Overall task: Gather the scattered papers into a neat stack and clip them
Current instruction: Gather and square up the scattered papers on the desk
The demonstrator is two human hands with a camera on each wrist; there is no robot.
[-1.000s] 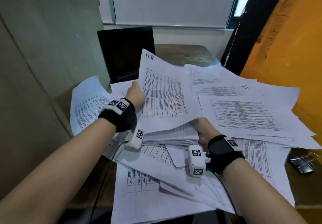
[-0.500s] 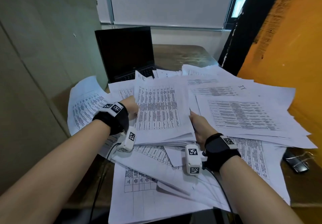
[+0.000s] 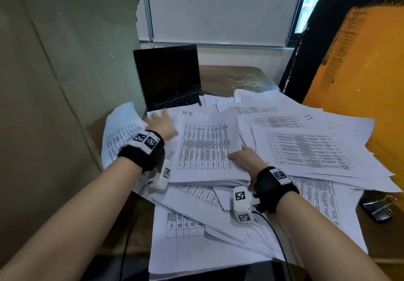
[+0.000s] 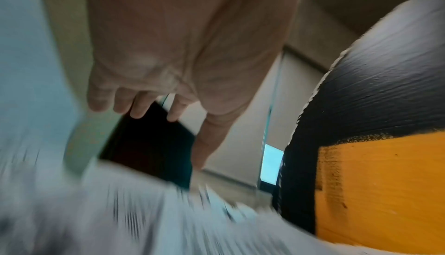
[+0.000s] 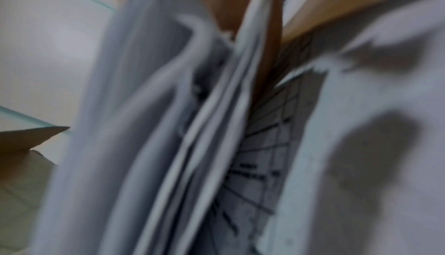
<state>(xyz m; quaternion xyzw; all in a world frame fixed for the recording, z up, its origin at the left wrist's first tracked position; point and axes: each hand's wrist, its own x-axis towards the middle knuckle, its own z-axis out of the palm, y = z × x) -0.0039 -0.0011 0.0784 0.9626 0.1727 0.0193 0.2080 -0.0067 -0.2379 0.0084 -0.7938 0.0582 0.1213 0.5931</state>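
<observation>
1. Scattered white printed papers [image 3: 310, 149] still cover the brown wooden desk [image 3: 231, 77] beside the black open laptop [image 3: 168, 77].
2. Gathered stack of printed sheets [image 3: 205, 149], upright a second ago, now lies flat mid-desk; squaring looks done.
3. Right hand [image 3: 244, 157] grips its right edge, thumb on top.
4. Left hand [image 3: 162, 124] has let go: fingers spread, empty, reaching left, likely for more sheets.
5. Black binder clip [image 3: 376, 207] waits at the desk's right edge.
</observation>
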